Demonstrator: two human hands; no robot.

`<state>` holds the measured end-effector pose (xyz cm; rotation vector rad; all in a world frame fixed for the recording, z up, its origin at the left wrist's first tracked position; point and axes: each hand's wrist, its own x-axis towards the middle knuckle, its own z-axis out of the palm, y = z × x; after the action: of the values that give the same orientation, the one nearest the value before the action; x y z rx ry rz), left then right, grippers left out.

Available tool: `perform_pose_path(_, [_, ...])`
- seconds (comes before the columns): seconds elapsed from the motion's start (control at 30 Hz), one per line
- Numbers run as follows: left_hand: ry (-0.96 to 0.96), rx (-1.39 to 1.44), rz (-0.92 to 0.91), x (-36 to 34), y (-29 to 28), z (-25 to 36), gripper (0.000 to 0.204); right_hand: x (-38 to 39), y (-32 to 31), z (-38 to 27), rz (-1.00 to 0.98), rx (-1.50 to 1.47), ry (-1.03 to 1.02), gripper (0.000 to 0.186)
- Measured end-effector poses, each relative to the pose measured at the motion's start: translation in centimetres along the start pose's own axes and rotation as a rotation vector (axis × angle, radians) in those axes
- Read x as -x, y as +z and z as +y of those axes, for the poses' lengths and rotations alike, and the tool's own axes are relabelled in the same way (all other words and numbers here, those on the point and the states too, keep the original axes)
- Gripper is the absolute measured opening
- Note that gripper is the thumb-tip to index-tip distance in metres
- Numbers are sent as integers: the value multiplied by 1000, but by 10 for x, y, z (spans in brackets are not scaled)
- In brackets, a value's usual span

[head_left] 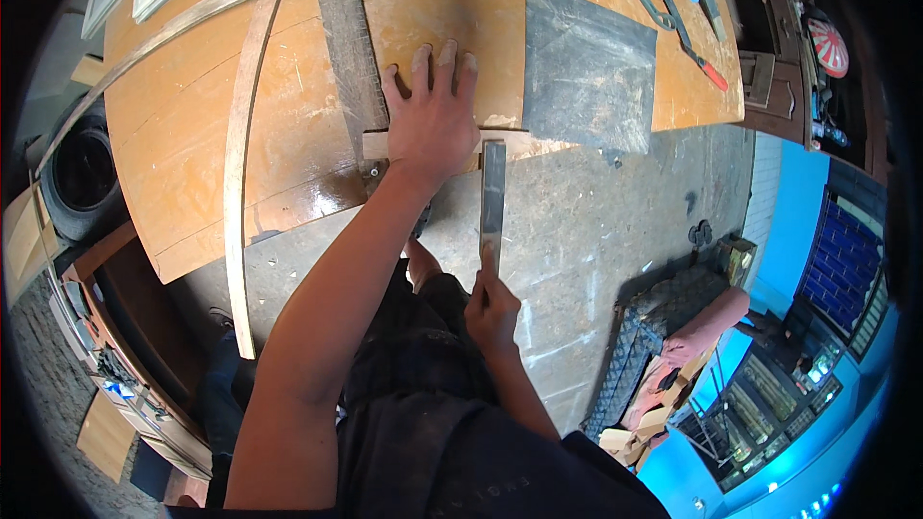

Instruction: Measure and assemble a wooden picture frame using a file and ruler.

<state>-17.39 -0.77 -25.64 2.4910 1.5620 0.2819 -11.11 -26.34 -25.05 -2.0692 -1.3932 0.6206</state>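
My left hand (433,125) lies palm down at the near edge of the wooden table, fingers stretched and spread. Under its palm is a short wooden strip (375,145), which runs along the edge and shows on both sides of the hand. My right hand (492,309) is closed round the lower end of a long, flat grey metal file (492,194), the index finger laid along it. The file points away from me, and its far end meets the strip just right of my left hand. How its grip end is shaped is hidden in my fist.
The orange-brown table (413,0) carries a dark board strip (348,48), a dark square sheet (588,67), long pale wooden slats (240,163) and a red-handled tool (711,74). A tyre (85,168) stands left. A quilted dark pad (630,351) is on the floor right.
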Motion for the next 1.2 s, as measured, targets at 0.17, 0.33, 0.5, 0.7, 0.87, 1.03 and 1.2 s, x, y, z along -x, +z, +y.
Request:
perform_pose_path(0.17, [5, -7, -24, -1, 0, 0, 59, -122, 13, -4, 32, 69, -4, 55])
perform_pose_path(0.33, [-4, -8, -7, 0, 1, -4, 59, -95, 6, -21, -41, 6, 138, 53])
perform_pose_path(0.5, [2, -15, -2, -3, 0, 1, 59, -16, -11, -16, -81, 5, 69, 50])
perform_pose_path(0.7, [4, -38, -22, -3, 0, 1, 58, -145, 9, -19, 60, -24, -10, 46])
perform_pose_path(0.87, [-25, -24, -30, -5, -5, -1, 57, -36, -5, -11, -63, -62, 69, 47])
perform_pose_path(1.03, [-9, -42, -31, -4, -5, 1, 59, -103, 4, -17, -11, -58, 20, 49])
perform_pose_path(1.2, [-8, -52, -49, 0, -3, -3, 61, -127, 5, -17, 16, -45, 15, 48])
